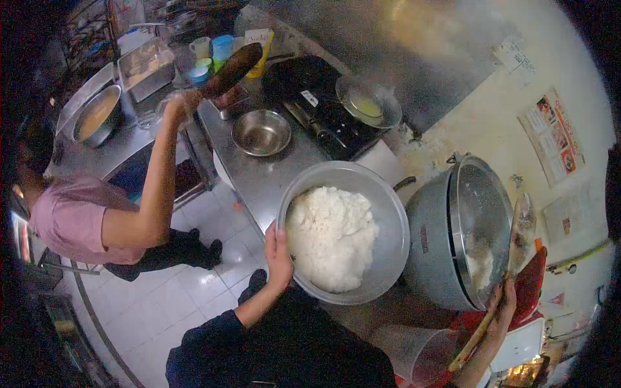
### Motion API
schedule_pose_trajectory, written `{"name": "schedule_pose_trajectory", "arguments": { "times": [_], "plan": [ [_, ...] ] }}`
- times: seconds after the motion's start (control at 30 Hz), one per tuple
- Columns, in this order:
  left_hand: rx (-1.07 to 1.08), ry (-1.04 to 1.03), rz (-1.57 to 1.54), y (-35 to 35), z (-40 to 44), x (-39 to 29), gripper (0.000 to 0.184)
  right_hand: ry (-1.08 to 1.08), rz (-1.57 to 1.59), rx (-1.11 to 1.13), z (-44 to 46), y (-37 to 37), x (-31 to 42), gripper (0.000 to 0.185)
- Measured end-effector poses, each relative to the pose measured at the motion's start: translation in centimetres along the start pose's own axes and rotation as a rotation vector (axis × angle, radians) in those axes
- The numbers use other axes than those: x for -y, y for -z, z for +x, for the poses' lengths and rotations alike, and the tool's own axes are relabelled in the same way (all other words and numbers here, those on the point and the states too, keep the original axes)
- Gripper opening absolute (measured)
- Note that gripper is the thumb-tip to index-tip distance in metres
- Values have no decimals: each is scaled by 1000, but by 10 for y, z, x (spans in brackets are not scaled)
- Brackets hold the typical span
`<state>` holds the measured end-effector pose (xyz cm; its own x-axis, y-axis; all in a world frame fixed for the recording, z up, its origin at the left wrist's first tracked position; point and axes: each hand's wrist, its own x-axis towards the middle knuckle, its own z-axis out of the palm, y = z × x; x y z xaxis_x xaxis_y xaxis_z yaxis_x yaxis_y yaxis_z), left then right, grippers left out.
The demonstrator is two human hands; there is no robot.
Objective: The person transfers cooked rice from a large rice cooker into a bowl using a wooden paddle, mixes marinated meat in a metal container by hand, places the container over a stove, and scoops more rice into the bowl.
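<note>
My left hand [279, 260] grips the rim of a large metal bowl [393, 229], fingers curled over its left side. A big mound of white rice [333, 239] fills much of the bowl. My right hand [501, 309] is closed around the long wooden handle of a rice paddle [521, 223], whose broad blade points up beside the rice cooker. The grey rice cooker [427, 242] stands just right of the bowl, its metal-rimmed inner pot tilted in this view. Some rice [480, 268] clings inside that pot.
At left, a person in a pink shirt [81, 210] raises a dark oblong object [236, 71]. A small steel bowl [262, 132], a black stove [323, 123] and a pan with yellowish liquid [365, 105] occupy the counter. A clear plastic container [414, 349] stands below the cooker.
</note>
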<state>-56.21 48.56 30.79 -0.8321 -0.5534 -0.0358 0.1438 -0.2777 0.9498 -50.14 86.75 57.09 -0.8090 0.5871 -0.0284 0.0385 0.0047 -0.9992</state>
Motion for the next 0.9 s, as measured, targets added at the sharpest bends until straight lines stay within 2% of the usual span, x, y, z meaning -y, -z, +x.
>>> {"name": "schedule_pose_trajectory", "arguments": {
  "times": [0.13, 0.23, 0.33, 0.43, 0.53, 0.63, 0.67, 0.77, 0.83, 0.9],
  "plan": [
    [-6, -10, 34, 2, 2, 6, 36, 26, -106, -34, 19, 15, -3, 28],
    [-11, -15, 44, -1, -1, -6, 36, 32, -322, -21, 31, 24, -1, 27],
    [-6, -27, -15, -2, 0, -2, 35, 56, -356, 150, 40, 36, 3, 30],
    [-3, -64, 35, 0, -1, -8, 34, 89, -459, 156, 54, 47, 1, 32],
    [-4, -35, 32, 1, -2, -3, 33, 200, -579, 54, 64, 54, -8, 35],
    [-11, -13, 59, -1, 2, -5, 33, 262, -652, 16, 100, 96, -31, 29],
    [-9, 10, 71, 0, -2, -6, 33, 388, -644, 19, 113, 108, -45, 31],
    [-20, -36, 45, 1, 0, 9, 32, 86, -774, 86, 65, 48, -3, 46],
    [-15, -58, 11, 3, 1, 13, 32, 186, -900, 62, 100, 84, -26, 45],
    [12, -36, -28, 1, 1, 7, 32, 289, -983, 44, 98, 86, -27, 45]
  ]
}}
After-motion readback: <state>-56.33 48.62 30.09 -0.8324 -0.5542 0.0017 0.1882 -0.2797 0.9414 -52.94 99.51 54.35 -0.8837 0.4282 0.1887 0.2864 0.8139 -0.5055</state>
